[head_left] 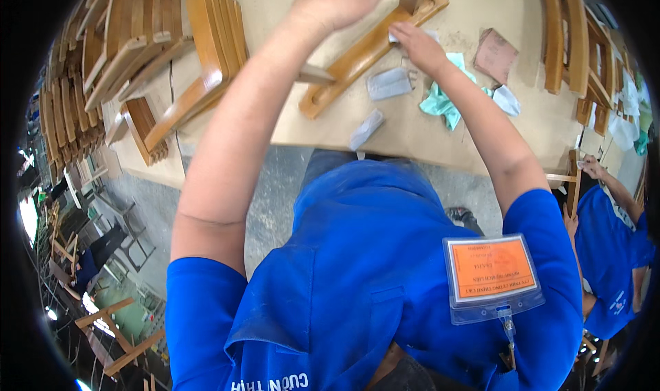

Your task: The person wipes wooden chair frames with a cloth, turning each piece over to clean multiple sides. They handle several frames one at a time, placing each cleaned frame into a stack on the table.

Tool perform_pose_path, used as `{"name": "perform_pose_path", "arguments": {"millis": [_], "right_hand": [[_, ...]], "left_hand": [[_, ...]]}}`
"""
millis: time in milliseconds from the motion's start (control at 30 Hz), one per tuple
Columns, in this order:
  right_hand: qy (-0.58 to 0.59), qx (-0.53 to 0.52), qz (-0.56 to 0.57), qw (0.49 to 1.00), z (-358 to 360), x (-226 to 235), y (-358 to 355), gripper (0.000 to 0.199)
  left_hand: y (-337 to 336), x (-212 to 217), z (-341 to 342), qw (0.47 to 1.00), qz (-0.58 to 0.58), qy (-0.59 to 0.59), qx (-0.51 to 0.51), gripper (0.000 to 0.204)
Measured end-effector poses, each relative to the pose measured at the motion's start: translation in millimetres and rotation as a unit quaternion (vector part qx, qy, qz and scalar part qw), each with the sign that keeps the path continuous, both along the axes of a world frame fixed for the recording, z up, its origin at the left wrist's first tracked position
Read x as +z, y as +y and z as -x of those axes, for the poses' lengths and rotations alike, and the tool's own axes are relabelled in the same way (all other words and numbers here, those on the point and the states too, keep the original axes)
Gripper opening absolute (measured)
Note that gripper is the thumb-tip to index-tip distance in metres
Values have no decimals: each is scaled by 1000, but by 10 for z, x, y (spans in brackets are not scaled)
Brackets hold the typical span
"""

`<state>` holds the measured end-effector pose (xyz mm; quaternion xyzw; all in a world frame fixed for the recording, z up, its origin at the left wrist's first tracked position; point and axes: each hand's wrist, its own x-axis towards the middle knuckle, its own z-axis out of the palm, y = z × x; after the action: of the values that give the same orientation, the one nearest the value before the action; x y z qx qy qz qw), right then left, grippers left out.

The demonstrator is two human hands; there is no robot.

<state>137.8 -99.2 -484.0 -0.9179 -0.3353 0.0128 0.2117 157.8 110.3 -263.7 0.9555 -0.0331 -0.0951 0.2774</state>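
Observation:
A varnished brown wooden frame part (364, 57) lies slantwise on the table, with hollowed ends and slats joined to it. At the top of the picture my left hand (337, 4) is closed on a bar of this frame; its fingertips are partly out of view. My right hand (421, 48) pinches a small whitish pad (395, 37) against the near side of the frame. Close to my hands lie a folded grey-white pad (390, 83), a second one (366, 129) at the table edge and a mint-green cloth (447, 99).
A brown sheet of sandpaper (496, 55) and a white scrap (507, 101) lie to the right. Stacked wooden frames (130, 33) and upright curved slats (216, 33) stand at left. More frames (576, 37) are at far right, where a co-worker in blue (605, 246) holds a wooden part.

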Motion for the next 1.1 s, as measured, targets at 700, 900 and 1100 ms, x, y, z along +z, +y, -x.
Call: {"name": "perform_pose_path", "arguments": {"millis": [700,900,1100], "right_hand": [[-36,124,55,990,716,-479,791,43],[-50,-29,61,996,148,-389,151,58],[9,-163,167,972,334,-293,202,68]], "left_hand": [[-27,77,64,999,43,13,17,46],[-19,34,-10,999,10,31,10,51],[-41,47,31,998,19,60,24,50]]}}
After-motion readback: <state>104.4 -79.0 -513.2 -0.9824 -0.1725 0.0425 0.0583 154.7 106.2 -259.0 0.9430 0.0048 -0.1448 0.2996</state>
